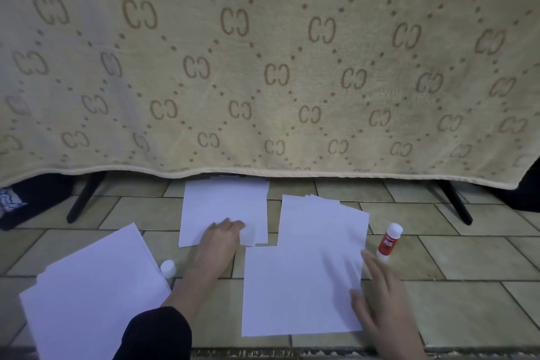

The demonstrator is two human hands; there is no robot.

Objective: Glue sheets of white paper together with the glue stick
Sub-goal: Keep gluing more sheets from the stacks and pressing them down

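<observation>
On the tiled floor (438, 266), the left hand (223, 235) rests flat, fingers relaxed, on the far white sheet (225, 204). The right hand (380, 298) lies open on the right edge of the near sheet (292, 289), which overlaps a fanned paper stack (321, 219). The red glue stick (388, 241) stands just right of these; its white cap (168, 268) sits beside the left paper pile (90, 289).

My sleeve (157, 333) black. Paper sheets (301, 289) white. Glue stick (388, 241) at 3 o'clock: red label, white cap. Floor tiles (453, 254) pale greenish-beige, dark grout. Blanket (263, 67) at 12 o'clock: cream, brown interlocked-letter motifs within dotted diamond grid.
</observation>
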